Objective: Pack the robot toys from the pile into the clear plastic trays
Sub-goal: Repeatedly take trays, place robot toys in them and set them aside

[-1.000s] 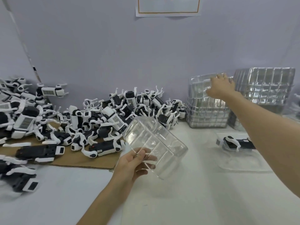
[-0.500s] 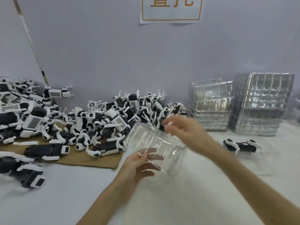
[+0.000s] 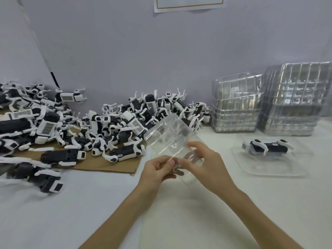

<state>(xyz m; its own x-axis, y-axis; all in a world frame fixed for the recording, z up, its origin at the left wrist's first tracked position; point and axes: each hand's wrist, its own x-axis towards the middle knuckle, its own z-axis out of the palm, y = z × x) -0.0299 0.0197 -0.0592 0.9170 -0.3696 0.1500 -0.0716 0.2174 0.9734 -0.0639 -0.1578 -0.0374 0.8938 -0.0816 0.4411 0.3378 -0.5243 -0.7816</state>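
Site: packing bench, factory-type workroom | bulk heap of identical black-and-white robot toys on cardboard sheet | stacks of clear plastic trays against wall | white worktable | printed notice on plain wall

Both hands hold one clear tray, tilted above the white table: left hand pinching its near edge, right hand on its right side. Toy pile on cardboard at 9 o'clock. Tray stacks at 2 o'clock. Packed toy at 3 o'clock.
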